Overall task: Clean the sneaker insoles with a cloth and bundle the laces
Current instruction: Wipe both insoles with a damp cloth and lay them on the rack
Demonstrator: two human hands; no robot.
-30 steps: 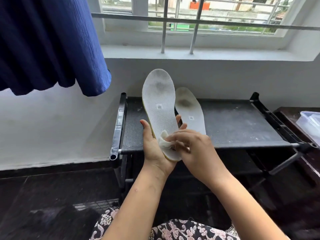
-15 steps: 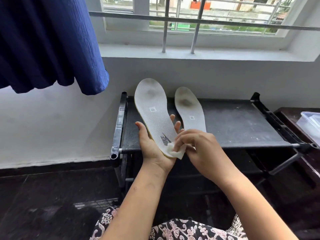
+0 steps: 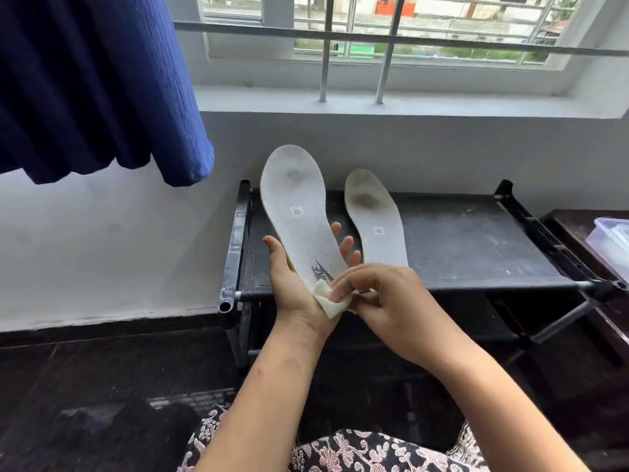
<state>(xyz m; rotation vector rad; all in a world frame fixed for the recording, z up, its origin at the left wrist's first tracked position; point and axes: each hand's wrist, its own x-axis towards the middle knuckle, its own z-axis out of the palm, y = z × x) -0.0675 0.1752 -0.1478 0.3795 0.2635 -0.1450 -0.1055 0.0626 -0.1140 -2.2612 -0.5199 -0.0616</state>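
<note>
Head view: at centre frame, the left hand (image 3: 296, 291) cradles one insole (image 3: 297, 212) by its heel, toe pointing up. The right hand (image 3: 384, 301) pinches a white cloth (image 3: 328, 301) against that heel. A second insole (image 3: 376, 216), visibly stained, lies right of centre on the black rack (image 3: 476, 247), seemingly unwiped. No laces appear; bundling remains.

Bare forearms; dark garment (image 3: 357, 451) (pink-and-white floral print) over the lap.

Barred daylit window (image 3: 408, 35) above white plastered wall (image 3: 102, 240); black metal-framed shoe rack (image 3: 476, 247) beneath window; dark blue pleated curtain (image 3: 95, 83) left of window.
</note>
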